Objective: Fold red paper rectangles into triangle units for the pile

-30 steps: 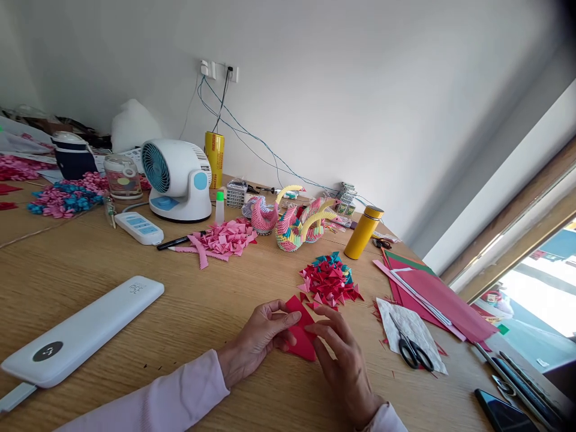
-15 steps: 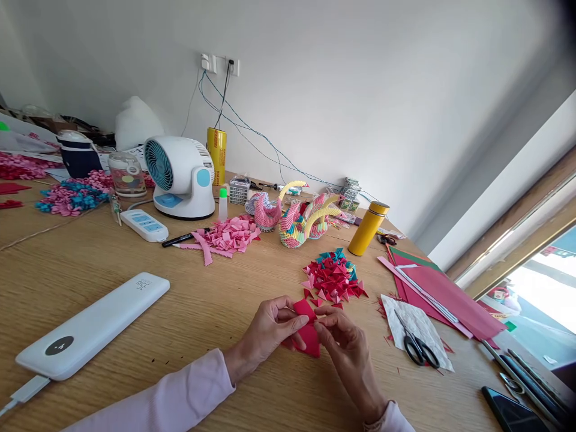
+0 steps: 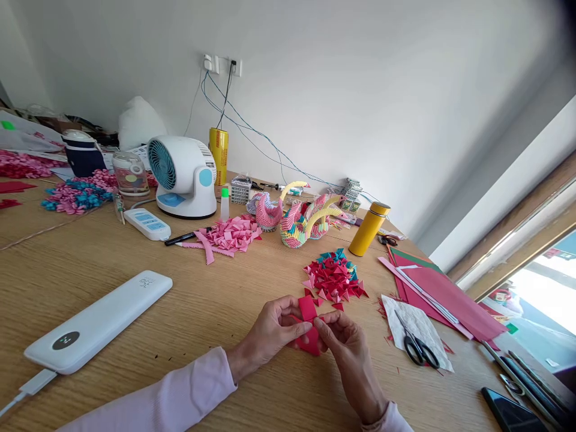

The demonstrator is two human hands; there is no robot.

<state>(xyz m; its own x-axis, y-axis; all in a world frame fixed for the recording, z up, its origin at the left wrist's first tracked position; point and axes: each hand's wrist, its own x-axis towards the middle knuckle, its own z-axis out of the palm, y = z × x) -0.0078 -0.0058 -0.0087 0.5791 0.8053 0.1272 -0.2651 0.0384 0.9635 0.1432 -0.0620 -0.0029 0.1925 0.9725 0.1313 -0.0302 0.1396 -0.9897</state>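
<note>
A folded piece of red paper (image 3: 308, 308) is held up just above the wooden table, between both hands. My left hand (image 3: 274, 327) pinches its left side, thumb in front. My right hand (image 3: 344, 342) grips its right edge with thumb and forefinger near the middle. The fingers cover part of the paper, so its exact fold cannot be made out. Just beyond the hands lies a pile of small folded red, pink and teal paper triangles (image 3: 335, 279).
Black scissors (image 3: 418, 349) lie on a white tissue (image 3: 396, 318) at right, beside red paper sheets (image 3: 450, 294). A yellow bottle (image 3: 369, 231), paper swans (image 3: 306, 222), pink paper pieces (image 3: 236, 233) and a fan (image 3: 189, 174) stand farther back. A white power bank (image 3: 103, 318) lies left.
My right thumb and fingers have closed in on the paper's middle, nearer my left thumb. The paper has turned slightly. The view has shifted a little.
</note>
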